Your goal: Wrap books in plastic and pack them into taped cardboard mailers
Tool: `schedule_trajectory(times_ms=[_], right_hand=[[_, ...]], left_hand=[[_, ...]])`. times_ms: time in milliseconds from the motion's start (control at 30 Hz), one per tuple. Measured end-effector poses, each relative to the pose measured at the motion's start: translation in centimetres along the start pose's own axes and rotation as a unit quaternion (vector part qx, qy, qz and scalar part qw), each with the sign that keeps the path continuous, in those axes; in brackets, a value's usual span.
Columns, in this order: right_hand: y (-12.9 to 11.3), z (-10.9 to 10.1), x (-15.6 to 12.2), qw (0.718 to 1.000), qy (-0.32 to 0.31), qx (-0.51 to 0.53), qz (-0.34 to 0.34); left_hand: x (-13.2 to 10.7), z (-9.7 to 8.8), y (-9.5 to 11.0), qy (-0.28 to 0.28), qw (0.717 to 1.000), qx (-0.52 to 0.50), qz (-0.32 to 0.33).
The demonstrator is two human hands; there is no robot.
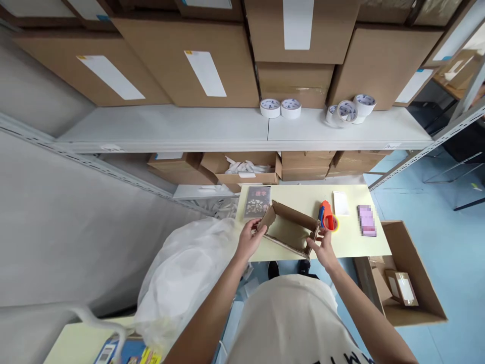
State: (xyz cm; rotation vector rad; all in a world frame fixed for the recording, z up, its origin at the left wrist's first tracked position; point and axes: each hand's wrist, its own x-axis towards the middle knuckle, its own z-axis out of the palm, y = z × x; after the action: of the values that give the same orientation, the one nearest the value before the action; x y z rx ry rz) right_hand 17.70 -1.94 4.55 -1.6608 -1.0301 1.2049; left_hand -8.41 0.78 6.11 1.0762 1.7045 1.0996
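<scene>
A small open cardboard box [288,230] rests on the pale yellow table [352,245], held at both ends. My left hand [248,238] grips its left flap with fingers closed. At the right end my right hand [322,246] pinches the box's near corner. Just behind the box's left side lies a dark book [257,201]. A red tape dispenser [326,216] sits right of the box, close to my right fingers.
A white card [341,203] and a blurred pink item [367,220] lie on the table's right part. An open carton [407,275] stands on the floor at right, a white plastic bag [185,275] at left. Tape rolls [280,107] and large boxes fill the shelves behind.
</scene>
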Motion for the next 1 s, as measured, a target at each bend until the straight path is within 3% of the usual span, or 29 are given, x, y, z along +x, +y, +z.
schedule_trajectory(times_ms=[200,367,533,633,767,900,1000], right_hand=[[-2.1,-0.5,1.7,0.999,-0.033,-0.036,-0.001],[-3.9,-1.8,4.5,0.995,-0.045,-0.092,0.0],[-3.5,-1.1,5.5,0.99,-0.017,-0.132,-0.036],[-2.7,-0.5,5.6,0.986,-0.011,-0.157,-0.058],[-1.5,-1.5,5.3,0.98,-0.102,-0.147,-0.087],[0.5,-4.5,3.8,0.962,-0.24,-0.087,-0.102],[2.1,-5.4,2.3,0.947,-0.292,-0.076,-0.108]], left_hand=[[-0.8,0.5,-0.8,-0.049,0.998,0.032,0.038],[-1.6,0.5,-0.8,-0.141,0.98,0.099,0.102],[-0.4,-0.2,-1.1,-0.14,0.944,0.211,0.213],[0.3,-0.3,-1.4,-0.187,0.923,0.245,0.232],[0.6,-0.6,-2.3,-0.217,0.91,0.262,0.237],[0.4,-1.3,-3.6,-0.205,0.92,0.244,0.229],[0.0,-1.1,-4.8,-0.183,0.928,0.224,0.236]])
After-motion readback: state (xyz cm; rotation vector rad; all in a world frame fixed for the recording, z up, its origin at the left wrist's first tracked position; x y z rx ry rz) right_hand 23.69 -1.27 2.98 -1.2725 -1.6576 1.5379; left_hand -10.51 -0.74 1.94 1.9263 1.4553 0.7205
